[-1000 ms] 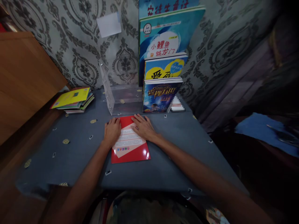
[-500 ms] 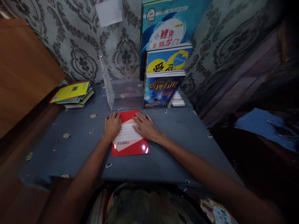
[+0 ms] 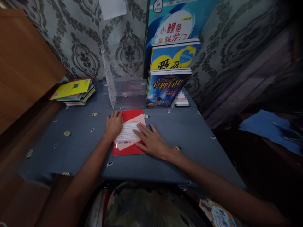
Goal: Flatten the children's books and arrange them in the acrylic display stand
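Observation:
A thin red book with a pale text panel lies flat on the blue-grey tablecloth in front of me. My left hand rests on its left edge with the fingers curled over the upper corner. My right hand lies flat on the book's lower right part, fingers stretched out and spread, and holds nothing.
A clear acrylic book stand stands just behind the red book. Several upright books lean against the patterned wall at its right end. A small stack of books with a yellow cover lies at the back left. A wooden panel rises on the left.
My right hand has slid down and to the right, from the book's upper part to its lower right corner. The left hand stays on the left edge. The view has tilted down a little.

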Available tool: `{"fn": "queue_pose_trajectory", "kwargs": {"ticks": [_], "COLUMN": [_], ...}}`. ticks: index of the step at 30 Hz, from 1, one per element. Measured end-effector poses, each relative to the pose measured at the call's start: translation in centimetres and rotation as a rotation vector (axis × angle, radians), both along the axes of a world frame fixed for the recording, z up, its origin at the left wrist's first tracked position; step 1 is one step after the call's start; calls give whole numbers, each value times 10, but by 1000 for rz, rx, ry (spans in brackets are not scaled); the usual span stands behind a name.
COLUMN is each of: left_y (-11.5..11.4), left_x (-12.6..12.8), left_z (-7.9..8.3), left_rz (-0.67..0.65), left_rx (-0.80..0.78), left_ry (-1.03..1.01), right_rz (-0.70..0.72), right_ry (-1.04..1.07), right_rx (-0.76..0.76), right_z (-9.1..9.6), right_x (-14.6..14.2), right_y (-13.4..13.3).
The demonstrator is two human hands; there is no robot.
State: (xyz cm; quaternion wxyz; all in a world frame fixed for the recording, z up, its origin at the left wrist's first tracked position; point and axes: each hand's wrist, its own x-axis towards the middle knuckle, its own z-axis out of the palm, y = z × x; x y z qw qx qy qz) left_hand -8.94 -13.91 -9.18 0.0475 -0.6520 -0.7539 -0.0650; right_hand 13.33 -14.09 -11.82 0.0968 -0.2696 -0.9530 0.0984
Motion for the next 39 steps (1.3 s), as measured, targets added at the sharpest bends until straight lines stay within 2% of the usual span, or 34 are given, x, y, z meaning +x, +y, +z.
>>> {"fn": "queue_pose_trajectory", "kwargs": {"ticks": [7,15,19,24,28,32,36,39], "left_y": [0,1,2,3,3,3,3,2], "left_x": [0,-1,-4,-7,-8,-10,-12,-20], "left_z": [-2,-3,-6,-12,-15,-16,-8,7], "left_rz": [0,-8,-13,-15,20,18,-30,16], "left_rx": [-1,18,31,76,89,82,61,31], "left_ry": [11,18,3,-46,-45,-58,-48,44], "right_rz": [250,437,438,359,238,211,226,270], "right_ry": [-7,5,15,35,4,15,24,67], "right_rx": [-7,-27,-75,-157,-148,-122,-118,-121], "right_z": [3,20,24,25,23,21,16,9], "right_x": [3,-27,-28,-8,5,7,7,17], "right_y": [-22,-51,-54,-42,-28,-23,-20,-11]}}
